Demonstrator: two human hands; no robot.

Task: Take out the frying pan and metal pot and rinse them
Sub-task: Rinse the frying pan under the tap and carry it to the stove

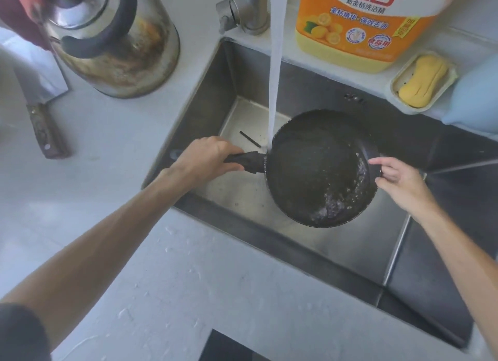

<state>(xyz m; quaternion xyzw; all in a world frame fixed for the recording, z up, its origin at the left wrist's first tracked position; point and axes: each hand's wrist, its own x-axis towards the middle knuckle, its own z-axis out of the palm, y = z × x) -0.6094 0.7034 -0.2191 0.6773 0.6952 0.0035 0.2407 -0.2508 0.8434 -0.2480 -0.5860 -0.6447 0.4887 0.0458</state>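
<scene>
Landmark = sink (204, 91); everything placed rel. to it, L to R.

Far L of sink, on counter: cleaver (40, 104), handle toward the person. Kettle (113, 45) stood nearer, just off the sink's L rim, stained steel. No metal pot visible; can't tell where it was.

Left hand (207, 158) was over sink's L half, fingers curled around the frying pan (320, 169) handle, firm grip. Pan hung inside the basin, roughly mid-sink, tipped toward the person w/ water and bits pooled at the near-R edge. Tap stream (273, 77) dropped from faucet (250, 12) at sink's back rim and hit right by the handle joint, at the pan's L rim, not clearly into the bowl.

Right hand (398, 180) was at pan's R rim, thumb and fingers pinching the edge lightly.

Behind sink's R side: detergent jug (372, 23), then soap dish (423, 83) w/ yellow bar, on the back ledge.

Judgement, rinse step underway on pan, pot not started. To do it well: shift pan L so the stream lands mid-bowl, swirl, then tip the residue out over the far side. Keep handle grip tight; wet rim could slip from the R pinch.

Room: basin looked open below and R of pan. Tight spots: L wall by the left knuckles, back ledge w/ soap dish if pan lifts.
</scene>
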